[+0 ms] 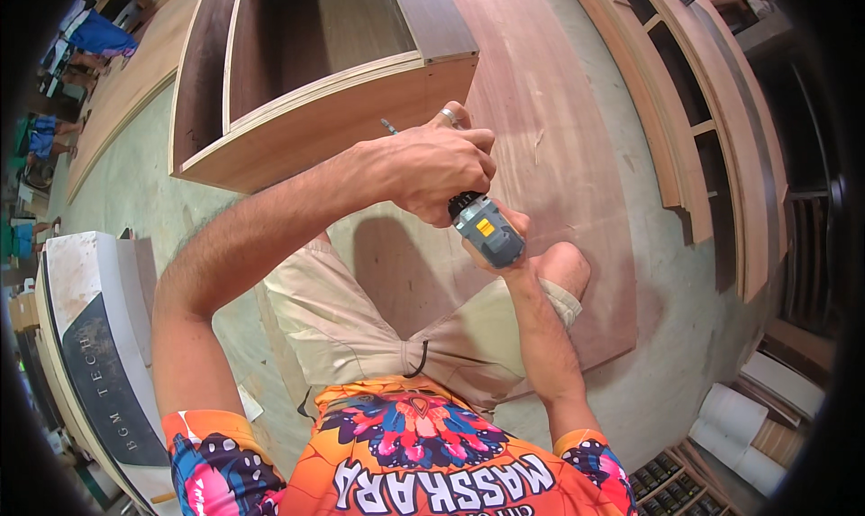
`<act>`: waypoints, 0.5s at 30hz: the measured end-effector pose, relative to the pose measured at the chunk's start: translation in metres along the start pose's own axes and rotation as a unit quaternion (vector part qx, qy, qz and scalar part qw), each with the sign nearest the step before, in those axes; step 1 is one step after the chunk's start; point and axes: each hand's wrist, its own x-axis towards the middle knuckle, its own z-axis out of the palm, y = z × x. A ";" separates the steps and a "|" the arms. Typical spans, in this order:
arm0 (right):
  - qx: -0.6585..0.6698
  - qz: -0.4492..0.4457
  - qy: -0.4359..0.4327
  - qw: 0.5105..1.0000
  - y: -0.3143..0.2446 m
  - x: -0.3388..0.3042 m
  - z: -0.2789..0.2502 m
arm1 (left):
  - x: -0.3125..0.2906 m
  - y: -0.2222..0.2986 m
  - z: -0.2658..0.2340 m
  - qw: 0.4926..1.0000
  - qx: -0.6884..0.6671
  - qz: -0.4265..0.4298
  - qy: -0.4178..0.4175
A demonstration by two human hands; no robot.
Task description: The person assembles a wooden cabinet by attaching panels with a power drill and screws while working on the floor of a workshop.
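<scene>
My right hand (pixel 515 223) grips a grey and black cordless drill (pixel 491 234) with a yellow patch on its back end. My left hand (pixel 441 165), wearing a ring, is closed over the drill's front end and hides most of the chuck. A thin drill bit (pixel 388 126) sticks out beyond the back of this hand; where it is seated is hidden. Just past my hands stands an open wooden cabinet (pixel 333 111) with pale plywood edges and dark inner faces.
Under the cabinet and my legs lies a large plywood sheet (pixel 577 156). Long wooden frames (pixel 685 129) stand along the right. A white and dark box (pixel 95 354) is at my left. Other people (pixel 95 39) are at the far left. Rolls (pixel 734 435) lie at lower right.
</scene>
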 end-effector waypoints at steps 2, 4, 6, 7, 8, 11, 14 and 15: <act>0.000 -0.003 -0.001 1.000 -0.003 0.002 0.001 | -0.001 0.000 0.002 1.000 0.001 0.003 0.007; 0.011 0.002 0.018 1.000 -0.009 0.004 0.001 | -0.002 0.000 0.004 1.000 0.003 0.004 0.014; 0.007 -0.002 0.019 1.000 -0.009 0.005 -0.001 | -0.003 0.000 0.005 1.000 0.010 0.002 0.025; 0.004 -0.006 0.020 1.000 -0.010 0.006 -0.001 | -0.003 0.000 0.007 1.000 0.010 0.002 0.026; 0.003 -0.006 0.020 1.000 -0.010 0.006 -0.001 | -0.005 0.000 0.009 0.999 0.017 0.005 0.037; 0.000 -0.010 0.025 1.000 -0.007 0.005 0.001 | -0.006 -0.002 0.015 0.998 0.030 0.006 0.052; 0.010 0.006 0.028 1.000 -0.004 0.001 0.002 | -0.006 -0.006 0.020 0.996 0.030 0.012 0.079; 0.002 0.011 0.016 1.000 -0.003 0.000 0.001 | -0.006 -0.007 0.022 0.994 0.025 0.021 0.104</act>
